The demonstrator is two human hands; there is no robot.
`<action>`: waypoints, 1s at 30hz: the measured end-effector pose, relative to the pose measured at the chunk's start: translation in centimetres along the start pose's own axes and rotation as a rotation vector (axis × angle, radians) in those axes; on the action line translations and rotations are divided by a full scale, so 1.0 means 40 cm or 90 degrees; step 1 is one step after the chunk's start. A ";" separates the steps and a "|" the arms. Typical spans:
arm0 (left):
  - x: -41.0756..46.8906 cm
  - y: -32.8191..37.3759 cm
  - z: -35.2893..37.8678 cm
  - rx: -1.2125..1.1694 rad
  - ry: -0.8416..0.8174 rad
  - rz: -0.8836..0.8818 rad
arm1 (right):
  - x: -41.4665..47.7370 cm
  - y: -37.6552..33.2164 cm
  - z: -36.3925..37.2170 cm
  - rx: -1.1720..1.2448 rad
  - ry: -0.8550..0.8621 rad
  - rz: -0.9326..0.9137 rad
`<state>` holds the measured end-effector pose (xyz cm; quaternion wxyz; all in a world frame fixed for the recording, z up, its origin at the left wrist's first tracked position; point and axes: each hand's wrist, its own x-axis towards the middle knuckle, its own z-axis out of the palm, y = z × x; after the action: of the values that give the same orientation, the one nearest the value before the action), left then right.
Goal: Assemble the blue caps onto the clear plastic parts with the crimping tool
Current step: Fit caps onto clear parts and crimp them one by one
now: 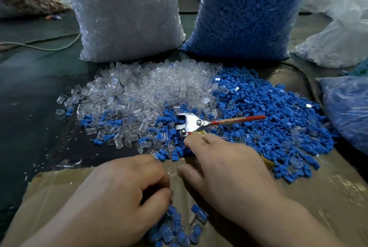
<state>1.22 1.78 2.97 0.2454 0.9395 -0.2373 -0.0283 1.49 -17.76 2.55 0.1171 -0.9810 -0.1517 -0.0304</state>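
A heap of clear plastic parts (139,91) lies on the table, with a heap of blue caps (268,119) to its right. The metal crimping tool (191,122) lies on the caps, jaws pointing left, and its red upper handle (239,119) sticks out to the right. My right hand (225,165) lies palm down over the tool's lower handle, index finger reaching toward the pivot. My left hand (127,191) hovers over the cardboard with its fingers curled, and what it holds is hidden. Several capped pieces (179,228) lie below the hands.
A big bag of clear parts (123,12) and a big bag of blue caps (245,12) stand behind the heaps. A smaller blue-filled bag (346,111) lies at the right edge. Cardboard (59,187) covers the near table. A cable (39,46) runs at the left.
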 end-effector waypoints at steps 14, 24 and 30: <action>0.015 -0.029 0.027 0.154 0.086 -0.134 | 0.039 -0.029 0.014 -0.057 -0.067 0.007; 0.020 -0.026 0.045 0.097 0.133 -0.133 | 0.038 -0.031 0.018 0.003 -0.053 0.000; 0.023 -0.016 0.052 0.112 0.137 -0.124 | 0.040 -0.037 0.015 -0.038 -0.063 -0.013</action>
<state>1.97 0.91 0.92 0.1820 0.9736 -0.1187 0.0695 2.59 -15.77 2.45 0.0801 -0.9828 -0.1660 0.0127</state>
